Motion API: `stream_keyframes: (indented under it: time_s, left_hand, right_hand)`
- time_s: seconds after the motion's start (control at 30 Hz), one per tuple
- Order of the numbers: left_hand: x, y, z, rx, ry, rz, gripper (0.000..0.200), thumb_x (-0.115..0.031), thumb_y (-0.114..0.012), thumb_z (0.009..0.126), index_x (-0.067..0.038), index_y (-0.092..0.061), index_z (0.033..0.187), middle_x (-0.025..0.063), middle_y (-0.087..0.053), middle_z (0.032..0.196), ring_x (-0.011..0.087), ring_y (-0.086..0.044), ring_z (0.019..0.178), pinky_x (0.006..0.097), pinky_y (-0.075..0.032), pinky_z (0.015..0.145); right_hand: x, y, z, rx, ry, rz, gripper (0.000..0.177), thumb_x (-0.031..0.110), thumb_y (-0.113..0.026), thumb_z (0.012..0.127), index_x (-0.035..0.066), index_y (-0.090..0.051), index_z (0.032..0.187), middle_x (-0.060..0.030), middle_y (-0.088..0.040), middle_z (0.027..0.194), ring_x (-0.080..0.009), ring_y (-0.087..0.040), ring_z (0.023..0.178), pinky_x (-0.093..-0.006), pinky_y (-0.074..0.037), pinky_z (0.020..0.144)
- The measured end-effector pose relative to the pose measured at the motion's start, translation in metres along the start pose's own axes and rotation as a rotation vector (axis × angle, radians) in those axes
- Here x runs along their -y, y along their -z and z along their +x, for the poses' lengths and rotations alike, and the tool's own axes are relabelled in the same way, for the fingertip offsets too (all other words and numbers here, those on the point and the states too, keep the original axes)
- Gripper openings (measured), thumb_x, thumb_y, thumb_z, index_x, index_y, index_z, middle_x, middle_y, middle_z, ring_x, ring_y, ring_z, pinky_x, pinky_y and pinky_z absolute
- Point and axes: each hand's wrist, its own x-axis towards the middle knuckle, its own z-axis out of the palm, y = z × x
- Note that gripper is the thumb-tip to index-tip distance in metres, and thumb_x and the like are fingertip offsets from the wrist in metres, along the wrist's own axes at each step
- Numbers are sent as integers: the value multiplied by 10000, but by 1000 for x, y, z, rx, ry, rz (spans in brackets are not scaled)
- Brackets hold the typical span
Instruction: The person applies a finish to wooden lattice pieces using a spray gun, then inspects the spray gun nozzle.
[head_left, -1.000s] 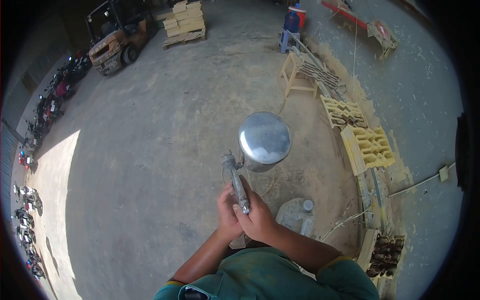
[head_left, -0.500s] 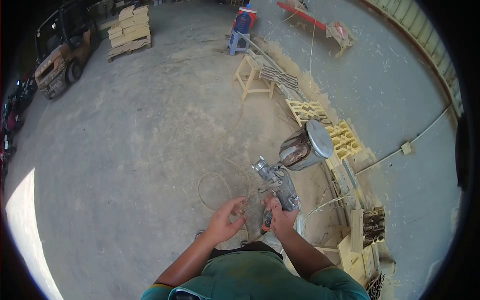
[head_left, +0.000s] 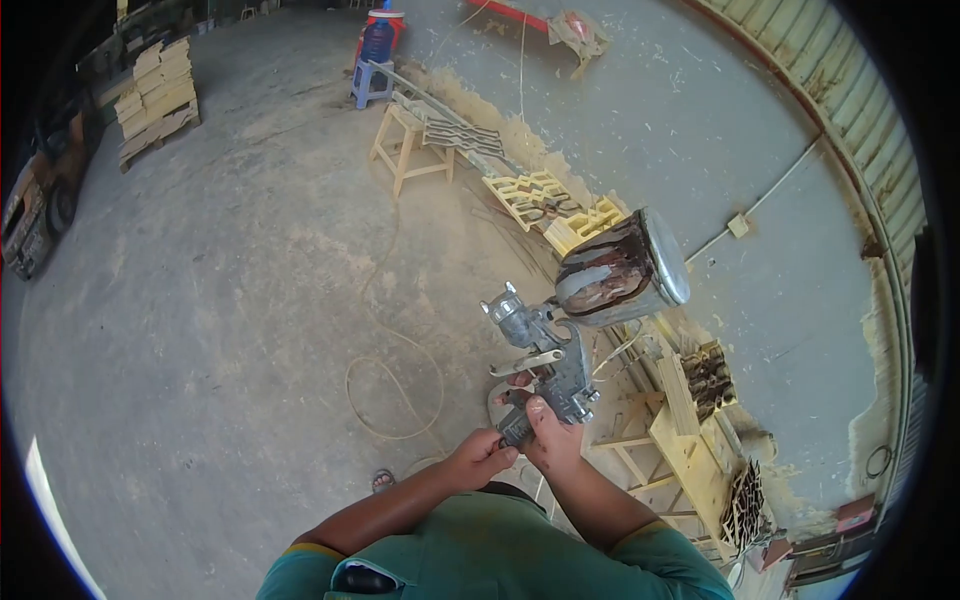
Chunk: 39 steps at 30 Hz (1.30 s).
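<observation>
A grey metal spray gun (head_left: 570, 365) is in front of me, its nozzle pointing to the upper left. Its paint cup (head_left: 605, 285) is streaked with dark brown and tilts to the right under a silver lid. My right hand (head_left: 552, 440) is closed round the gun's body and handle, with some fingers near the pale trigger lever (head_left: 527, 363). At the handle's lower end my left hand (head_left: 478, 460) is closed, its fingertips against the dark grip; the hose fitting there is hidden by the hand. Brown stains show on my right fingers.
A thin hose (head_left: 437, 395) loops over the concrete floor. Along the wall on the right stand wooden stools (head_left: 413, 150), yellow lattice panels (head_left: 530, 200) and brown-painted pieces (head_left: 708, 380). A blue water bottle (head_left: 378, 42), stacked boards (head_left: 160, 90) and a forklift (head_left: 45, 195) are farther off.
My left hand has moved right and down from open air and closed at the handle's lower end. The gun has turned slightly, and the whole view has swung to the right.
</observation>
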Motion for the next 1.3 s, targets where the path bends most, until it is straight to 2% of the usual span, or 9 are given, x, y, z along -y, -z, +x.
stream_keyframes:
  time_s: [0.1,0.2,0.3,0.43,0.6,0.77,0.9,1.0,1.3]
  left_hand:
    - [0,-11,17,117,-118,2,141,-152,-540,923,-21,-526,971,-40,-457,736,54,-393,636,248,-344,544]
    - [28,-25,35,162,-130,114,274,-144,-554,905,-8,-500,1137,-2,-555,940,80,-541,834,235,-437,655]
    - [42,-61,67,148,-188,123,352,-137,-600,876,-9,-488,1184,19,-556,1069,90,-551,964,234,-457,725]
    - [70,-102,98,231,19,79,235,-97,-613,846,-17,-542,1055,-19,-562,909,51,-530,807,224,-426,646]
    - [90,-157,112,171,179,53,110,-57,-608,831,-12,-587,930,-34,-559,787,51,-512,735,233,-416,644]
    - [88,-190,108,83,137,71,194,-83,-586,883,-32,-530,1062,-23,-537,841,44,-487,724,229,-409,640]
    - [92,-191,82,-5,98,-13,260,-136,-567,926,-28,-470,1142,-18,-490,851,38,-442,722,216,-389,650]
    - [84,-203,78,-176,-76,289,234,-147,-547,940,-21,-475,1124,-25,-451,810,46,-404,711,209,-370,645]
    - [57,-191,54,-128,51,429,154,-135,-520,941,-20,-499,1042,11,-447,748,88,-411,684,251,-381,629]
  right_hand:
    - [15,8,-4,-3,-43,-88,284,92,-497,918,-33,-484,1174,-133,-584,1064,-169,-575,851,-328,-497,758]
    - [31,46,-13,153,-222,-148,313,72,-493,911,-26,-459,1207,-112,-610,982,-149,-582,792,-301,-494,698]
    - [58,80,-24,75,-165,-199,206,46,-491,896,-23,-524,1087,-90,-619,859,-139,-576,720,-290,-479,650]
    - [85,129,-40,-100,-128,-238,56,25,-522,875,-2,-571,882,-46,-579,732,-110,-549,645,-279,-450,582]
    - [91,193,-63,-135,-151,-112,179,-10,-531,864,31,-527,1038,-15,-576,839,-58,-488,622,-237,-407,540]
    - [90,208,-74,-179,65,-122,207,-31,-523,864,45,-522,1057,9,-563,867,-24,-446,600,-205,-369,513]
    - [90,211,-81,-137,-73,35,201,-30,-503,876,43,-512,1062,0,-551,893,-20,-447,617,-200,-370,518]
    - [97,194,-78,-121,-68,95,186,-29,-487,880,42,-509,1050,-10,-543,875,-28,-445,589,-211,-373,507]
    - [105,167,-60,-52,-21,141,234,-60,-442,855,27,-480,1069,-63,-529,944,-60,-420,496,-231,-366,466]
